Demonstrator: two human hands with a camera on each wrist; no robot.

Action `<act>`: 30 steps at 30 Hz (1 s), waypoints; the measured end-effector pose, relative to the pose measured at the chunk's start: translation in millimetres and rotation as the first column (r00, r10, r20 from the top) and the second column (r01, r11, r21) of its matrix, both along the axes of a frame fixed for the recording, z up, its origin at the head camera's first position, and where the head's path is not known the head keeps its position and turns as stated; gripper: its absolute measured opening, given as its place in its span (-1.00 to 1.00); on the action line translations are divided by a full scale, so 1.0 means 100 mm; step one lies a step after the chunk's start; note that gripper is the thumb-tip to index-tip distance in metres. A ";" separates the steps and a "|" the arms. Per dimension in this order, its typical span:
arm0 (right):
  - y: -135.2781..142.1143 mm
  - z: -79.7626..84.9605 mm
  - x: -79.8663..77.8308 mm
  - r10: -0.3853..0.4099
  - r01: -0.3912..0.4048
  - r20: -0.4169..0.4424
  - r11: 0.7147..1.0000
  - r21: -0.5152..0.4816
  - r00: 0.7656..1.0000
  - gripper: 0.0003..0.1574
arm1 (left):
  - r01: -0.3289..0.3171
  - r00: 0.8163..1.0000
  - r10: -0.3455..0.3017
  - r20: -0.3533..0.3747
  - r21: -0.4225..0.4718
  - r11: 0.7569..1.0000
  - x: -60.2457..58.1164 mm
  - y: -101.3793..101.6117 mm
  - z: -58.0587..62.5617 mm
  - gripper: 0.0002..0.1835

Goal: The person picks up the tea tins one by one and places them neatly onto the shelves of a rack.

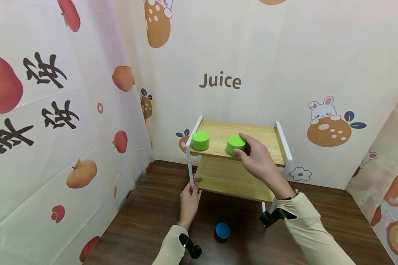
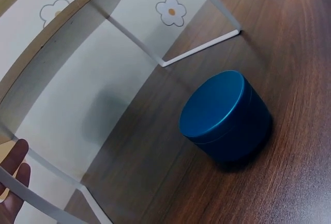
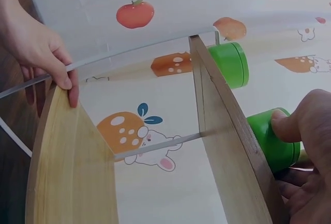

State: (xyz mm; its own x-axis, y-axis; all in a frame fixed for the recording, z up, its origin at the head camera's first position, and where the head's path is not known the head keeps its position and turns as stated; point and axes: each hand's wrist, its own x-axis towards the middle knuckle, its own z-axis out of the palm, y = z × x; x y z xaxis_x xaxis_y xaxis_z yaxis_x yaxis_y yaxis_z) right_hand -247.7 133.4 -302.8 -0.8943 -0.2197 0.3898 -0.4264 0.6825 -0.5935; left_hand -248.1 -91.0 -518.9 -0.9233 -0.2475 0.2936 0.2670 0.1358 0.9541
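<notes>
A two-tier rack (image 1: pixel 233 178) with pale wood boards and white metal side frames stands on the brown table. My right hand (image 1: pixel 259 159) holds a round green tin (image 1: pixel 234 143) at the front edge of the top board, thumb on the near side and fingers behind. To its left on that board sits a second green tin (image 1: pixel 200 141), beside the white frame. Lower down, my left hand (image 1: pixel 189 202) grips the rack's left post at the corner of the lower board. Under the rack's front, a round blue tin (image 2: pixel 222 120) rests upright on the table.
The brown table (image 1: pixel 132 221) meets a white printed backdrop (image 1: pixel 268 92) behind the rack and on both sides. White rack feet (image 2: pixel 201 48) stand on the table near the blue tin. Black wrist cameras (image 1: pixel 272 218) are strapped over the sleeves.
</notes>
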 end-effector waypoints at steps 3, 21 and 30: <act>-0.01 0.00 0.00 0.006 -0.006 -0.013 1.000 0.008 1.000 -0.22 | -0.004 1.000 0.004 0.015 -0.006 1.000 0.00 -0.01 0.00 -0.75; 0.00 -0.02 0.03 0.002 -0.001 -0.047 1.000 0.019 0.999 -0.20 | -0.011 1.000 0.012 0.024 -0.049 0.999 0.02 0.01 0.01 -0.75; 0.00 -0.01 0.02 -0.006 0.007 -0.061 1.000 0.013 0.998 -0.20 | -0.008 0.999 0.010 0.042 -0.052 0.999 0.02 0.02 0.02 -0.76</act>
State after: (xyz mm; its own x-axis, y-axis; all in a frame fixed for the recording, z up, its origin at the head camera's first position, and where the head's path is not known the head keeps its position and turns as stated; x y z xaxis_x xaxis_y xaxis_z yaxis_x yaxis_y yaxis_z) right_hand -246.2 133.5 -303.8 -0.8707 -0.2192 0.4403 -0.4565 0.6934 -0.5575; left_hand -245.8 -89.4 -517.1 -0.9330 -0.2414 0.2669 0.2252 0.1871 0.9562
